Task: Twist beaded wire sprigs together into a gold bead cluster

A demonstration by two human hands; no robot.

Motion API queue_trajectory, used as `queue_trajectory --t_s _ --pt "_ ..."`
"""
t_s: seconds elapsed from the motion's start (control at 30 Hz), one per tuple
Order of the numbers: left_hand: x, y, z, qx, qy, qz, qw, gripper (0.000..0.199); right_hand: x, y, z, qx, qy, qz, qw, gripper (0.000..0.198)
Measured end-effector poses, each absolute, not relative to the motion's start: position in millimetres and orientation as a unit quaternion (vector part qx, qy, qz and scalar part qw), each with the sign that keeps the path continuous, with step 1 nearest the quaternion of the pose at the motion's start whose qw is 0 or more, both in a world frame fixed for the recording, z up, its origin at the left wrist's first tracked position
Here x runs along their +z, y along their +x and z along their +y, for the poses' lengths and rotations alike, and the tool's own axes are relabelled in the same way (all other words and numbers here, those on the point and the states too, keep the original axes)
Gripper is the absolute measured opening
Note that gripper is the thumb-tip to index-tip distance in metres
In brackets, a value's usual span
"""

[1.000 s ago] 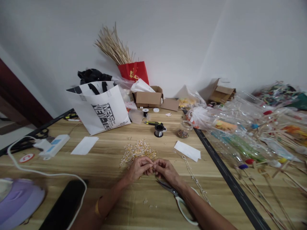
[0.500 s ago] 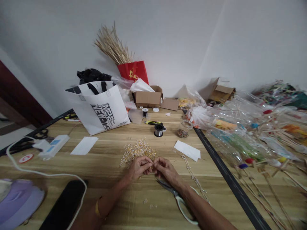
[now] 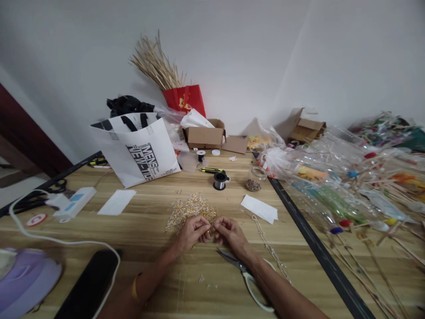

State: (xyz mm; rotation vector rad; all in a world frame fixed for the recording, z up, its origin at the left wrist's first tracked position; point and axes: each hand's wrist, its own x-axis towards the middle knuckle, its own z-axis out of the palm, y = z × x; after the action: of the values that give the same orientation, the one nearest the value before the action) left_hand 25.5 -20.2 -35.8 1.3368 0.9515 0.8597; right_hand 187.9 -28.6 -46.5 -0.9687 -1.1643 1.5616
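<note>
My left hand [image 3: 195,231] is pinched, thumb against forefinger, at the near edge of a heap of gold and clear beads [image 3: 191,207]. Almost touching it, my right hand [image 3: 229,231] pinches too. Whatever lies between the fingertips is too small to make out. Scissors [image 3: 247,275] with pale handles lie partly under my right forearm, blades pointing toward the hands. To the right of that forearm a beaded chain [image 3: 270,248] stretches along the table. Small clear bits [image 3: 211,287] rest on the wood between my arms.
A wire spool [image 3: 219,181], a yellow-black cutter [image 3: 211,170] and a glass jar [image 3: 255,179] stand beyond the heap. Paper [image 3: 259,208] lies right of the hands. A white bag [image 3: 139,150], power strip [image 3: 76,204] and dark phone-like slab [image 3: 89,283] are left; plastic bottles [image 3: 318,199] crowd the right.
My right hand has shifted very slightly right, widening the small gap between the fingertips. Everything else looks the same.
</note>
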Motion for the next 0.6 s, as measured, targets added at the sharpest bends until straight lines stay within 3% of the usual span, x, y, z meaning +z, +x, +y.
queue_trajectory --t_s 0.6 --pt "-35.7 27.5 -21.3 0.337 0.588 0.408 0.612 0.038 -34.4 189.4 -33.3 0.662 -0.33 -0.448 0.502 0.031"
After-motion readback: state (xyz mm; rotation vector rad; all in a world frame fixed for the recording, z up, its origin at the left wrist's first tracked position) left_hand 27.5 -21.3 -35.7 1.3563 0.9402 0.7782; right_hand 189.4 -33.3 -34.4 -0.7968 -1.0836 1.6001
